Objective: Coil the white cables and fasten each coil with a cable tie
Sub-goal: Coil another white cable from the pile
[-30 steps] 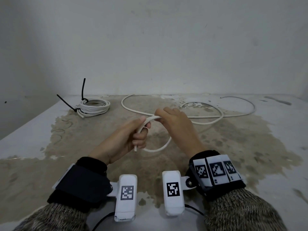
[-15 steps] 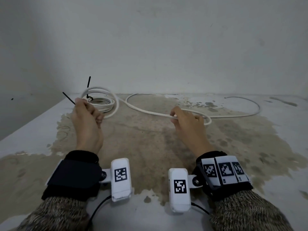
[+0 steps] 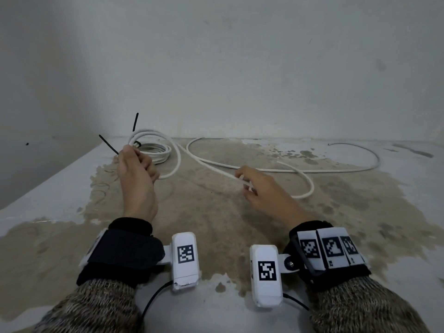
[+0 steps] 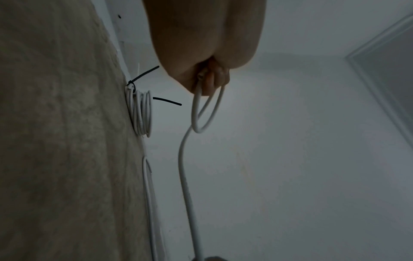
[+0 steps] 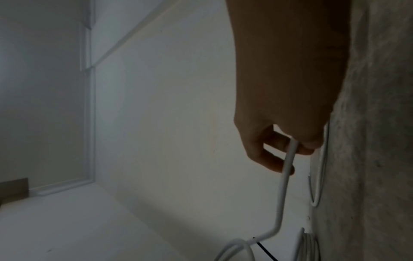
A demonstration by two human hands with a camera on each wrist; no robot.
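A loose white cable (image 3: 300, 169) runs across the stained floor in wide curves. My left hand (image 3: 137, 164) is raised at the left and grips the cable's end with a first loop (image 4: 206, 113) hanging from its curled fingers. My right hand (image 3: 249, 186) pinches the same cable (image 5: 288, 164) further along, between thumb and fingers, just above the floor. Behind the left hand lies a finished white coil (image 3: 156, 151) bound with a black cable tie (image 4: 143, 76), whose tails stick up.
A pale wall (image 3: 240, 68) rises behind the floor. The bare white floor edge (image 3: 48, 179) lies at the left. The cable's far end (image 3: 355, 146) curves away at the back right.
My left hand has carried the cable's end and its loop from the middle out to the left, near the tied coil. My right hand has slid along the cable to the right and lower.
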